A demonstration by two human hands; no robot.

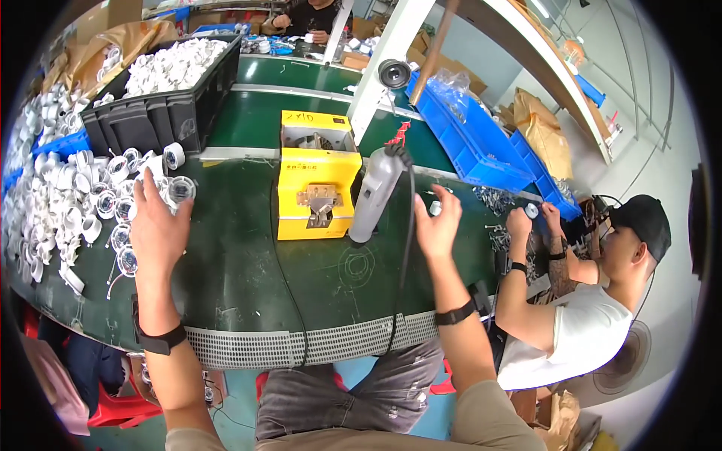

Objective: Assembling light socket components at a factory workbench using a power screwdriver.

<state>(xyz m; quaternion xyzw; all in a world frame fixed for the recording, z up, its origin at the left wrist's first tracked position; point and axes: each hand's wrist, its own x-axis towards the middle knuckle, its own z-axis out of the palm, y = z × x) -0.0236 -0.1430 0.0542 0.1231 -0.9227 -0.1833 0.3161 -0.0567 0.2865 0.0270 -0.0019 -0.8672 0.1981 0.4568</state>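
Note:
My left hand reaches over the left of the green table with its fingers spread. Its thumb is beside a round white part with a clear lens, at the edge of a heap of similar white parts. My right hand is raised on the right, thumb and forefinger apart. A small white piece shows in that gap; whether the hand touches it I cannot tell. Between my hands stand a yellow box-shaped machine with a metal fitting in front and a grey cylindrical tool with a black cord.
A black crate full of white parts stands at the back left. Blue bins line the back right, near a white post. At right a co-worker handles a small white piece; another person sits across the table.

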